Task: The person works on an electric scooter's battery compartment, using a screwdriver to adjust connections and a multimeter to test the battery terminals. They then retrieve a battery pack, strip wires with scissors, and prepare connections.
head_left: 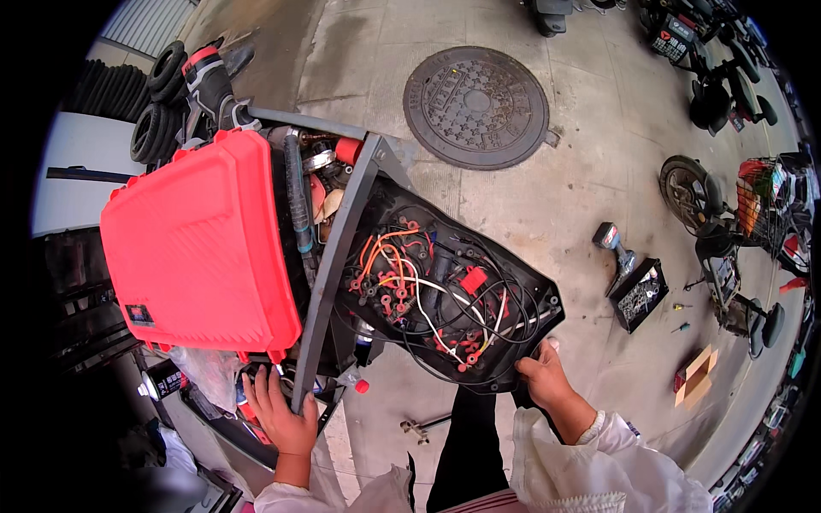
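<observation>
Black tray [532, 282] of tangled wires [416, 292] beside a grey cart [335, 256]

At nine o'clock, a red case [201, 244] rested on the cart. At seven, the left hand [287, 423], fingers parted, met the cart's lower corner; whether it gripped could not be told. The tray was just off centre toward four o'clock, its wires orange, white and black. At one, a manhole cover [476, 107] showed. Between four and five, the right hand [548, 378] pinched the tray's near right edge between thumb and fingers. At three, a power tool [625, 259] lay beside a black box [652, 310].
</observation>
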